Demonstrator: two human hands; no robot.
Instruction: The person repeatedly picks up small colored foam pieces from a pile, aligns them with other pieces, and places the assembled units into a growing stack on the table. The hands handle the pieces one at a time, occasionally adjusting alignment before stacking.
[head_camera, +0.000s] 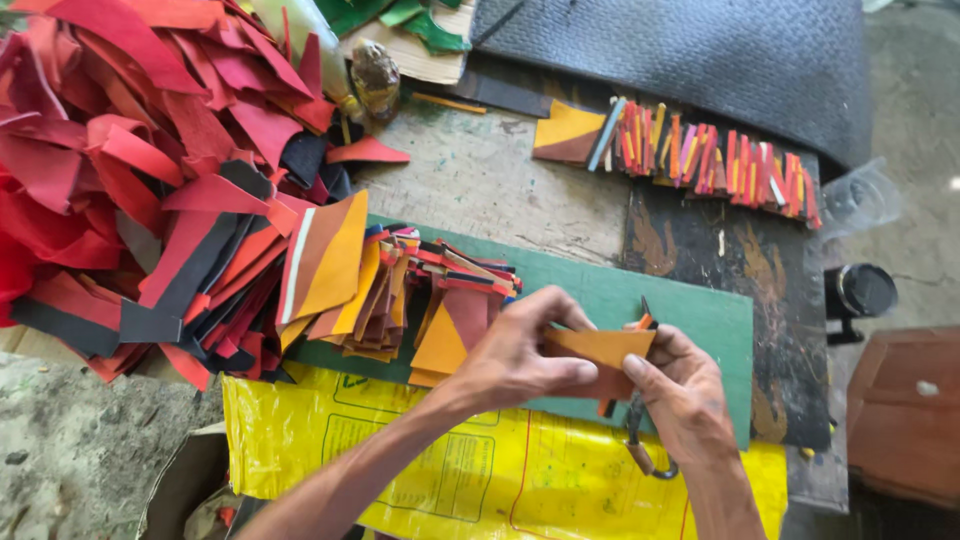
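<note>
Head view shows us looking down on a rough grey concrete work surface (480, 180), with a green flat board (700, 310) laid across its middle. Just above that board our left hand (515, 355) pinches an orange-and-brown patchwork piece of sheet material (600, 348) between thumb and fingers, clenched on its left edge. Our right hand (685, 400) grips the same piece at its right side with the thumb pressed on top, and its fingers are also closed around a pair of dark-handled scissors (640, 430), whose blades sit behind the piece.

At nine o'clock from the hands lies a fanned stack of similar orange, yellow and brown patchwork pieces (380, 290), resting on the board's left end. Beyond it, at ten o'clock, a big heap of red and black offcut strips (130, 170) covers the surface. At one o'clock a row of narrow multicoloured strips (700, 155) lies on a dark stained panel (740, 260). A grey textured mat (700, 60) fills twelve o'clock. Below the hands, at six o'clock, spreads a yellow printed plastic sack (450, 470). A reddish-brown wooden box (905, 415) stands at three o'clock.
</note>
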